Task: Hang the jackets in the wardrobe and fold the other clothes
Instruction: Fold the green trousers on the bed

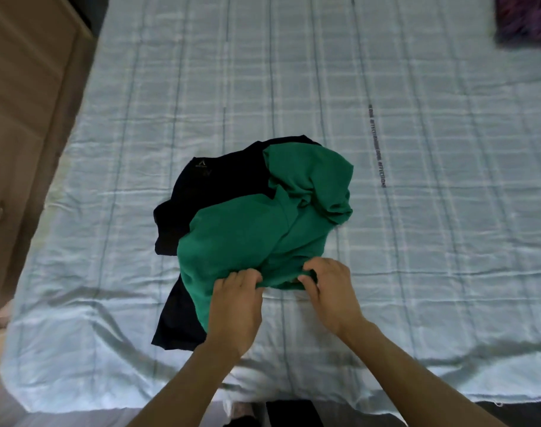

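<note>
I stand at the foot of the bed, which is covered with a pale blue checked sheet. A crumpled green garment lies near the bed's near edge, heaped partly on top of a black garment that sticks out behind it and to its left. My left hand grips the green garment's near hem, fingers curled over the cloth and bunching it. My right hand pinches the same hem just beside the left, fingers curled round a fold of the fabric. The two hands are close together but not touching. A small pale logo shows on the black garment's far left part. A purple fuzzy thing lies at the bed's far right corner. A brown wooden cabinet stands to the left of the bed.
</note>
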The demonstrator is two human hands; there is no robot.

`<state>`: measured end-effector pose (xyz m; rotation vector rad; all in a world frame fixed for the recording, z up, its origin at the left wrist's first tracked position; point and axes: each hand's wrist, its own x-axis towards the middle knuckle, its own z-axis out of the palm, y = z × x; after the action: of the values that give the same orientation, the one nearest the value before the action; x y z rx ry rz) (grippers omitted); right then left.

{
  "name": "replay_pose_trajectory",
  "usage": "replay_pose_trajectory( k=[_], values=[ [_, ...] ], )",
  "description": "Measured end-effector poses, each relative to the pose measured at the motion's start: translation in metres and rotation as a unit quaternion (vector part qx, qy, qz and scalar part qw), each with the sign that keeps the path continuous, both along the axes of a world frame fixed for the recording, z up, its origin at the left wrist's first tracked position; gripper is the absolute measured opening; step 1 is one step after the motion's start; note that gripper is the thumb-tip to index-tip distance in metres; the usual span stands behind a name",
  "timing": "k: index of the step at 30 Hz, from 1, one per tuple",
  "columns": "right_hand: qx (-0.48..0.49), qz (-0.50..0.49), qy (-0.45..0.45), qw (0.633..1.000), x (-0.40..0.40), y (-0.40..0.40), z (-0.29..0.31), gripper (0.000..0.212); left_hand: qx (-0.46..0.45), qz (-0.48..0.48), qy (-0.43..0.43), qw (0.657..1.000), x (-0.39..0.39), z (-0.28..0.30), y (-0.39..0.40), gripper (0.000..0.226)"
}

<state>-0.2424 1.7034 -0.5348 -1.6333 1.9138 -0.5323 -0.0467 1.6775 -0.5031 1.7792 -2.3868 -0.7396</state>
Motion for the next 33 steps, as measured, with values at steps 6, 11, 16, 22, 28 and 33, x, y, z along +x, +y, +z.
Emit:
replay_pose_trajectory(
  k=[6, 11, 16, 22, 28, 33],
  values=[
    [-0.026, 0.002, -0.08, 0.996, -0.007, 0.003, 0.094, 0.015, -0.022, -0.016, 0.089, 0.996, 0.015, 0.085, -0.005, 0.004],
    [-0.084, 0.078, -0.102, 0.988, -0.009, 0.014, 0.185, 0.025, -0.065, 0.013, 0.196, 0.978, 0.031, 0.163, 0.0, 0.007],
    [-0.13, 0.104, -0.027, 0.986, -0.004, 0.05, 0.272, 0.035, -0.108, -0.054, 0.218, 0.968, 0.05, 0.254, 0.025, 0.007],
    [-0.249, 0.052, -0.051, 0.966, 0.013, 0.08, 0.369, 0.019, -0.188, -0.134, 0.171, 0.958, 0.075, 0.327, 0.061, 0.032],
    [-0.337, 0.053, -0.044, 0.939, 0.026, 0.102, 0.425, 0.01, -0.313, 0.015, 0.017, 0.949, 0.081, 0.348, 0.1, 0.03],
    [-0.372, 0.011, -0.081, 0.925, 0.009, 0.095, 0.45, 0.018, -0.304, 0.081, -0.119, 0.942, 0.108, 0.362, 0.114, 0.028]
  ],
)
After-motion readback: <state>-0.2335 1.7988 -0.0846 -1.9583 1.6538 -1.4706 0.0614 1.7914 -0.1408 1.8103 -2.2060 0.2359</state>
